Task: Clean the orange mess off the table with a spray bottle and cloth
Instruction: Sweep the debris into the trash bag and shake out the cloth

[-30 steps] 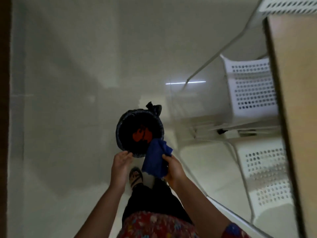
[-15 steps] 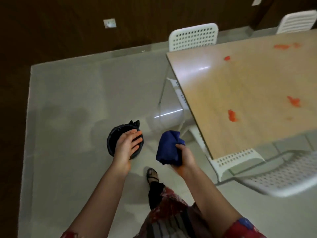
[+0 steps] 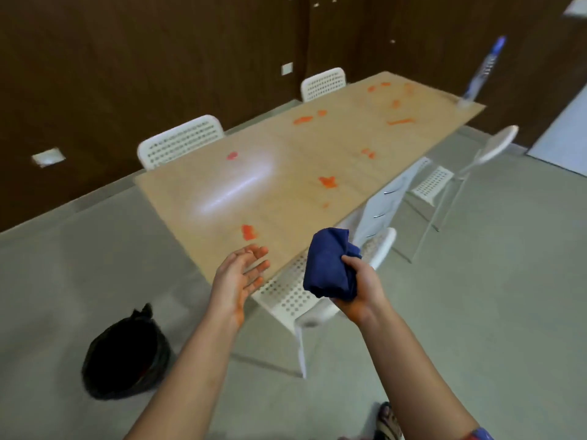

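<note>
left hand lifted off bin; right hand grips cloth.

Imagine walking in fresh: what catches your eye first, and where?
The orange smears scattered along the long wooden table stand out first. Next comes the bunched blue cloth gripped in the right hand near the table's close edge, the left hand open beside it. A black bin sits on the floor, lower left.

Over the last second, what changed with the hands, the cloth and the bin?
The left hand came away from the black bin and hovers open beside the table. The right hand lifted the blue cloth from over the bin to the table edge, gripping it throughout. The bin stays on the floor; orange smears remain on the table.
</note>
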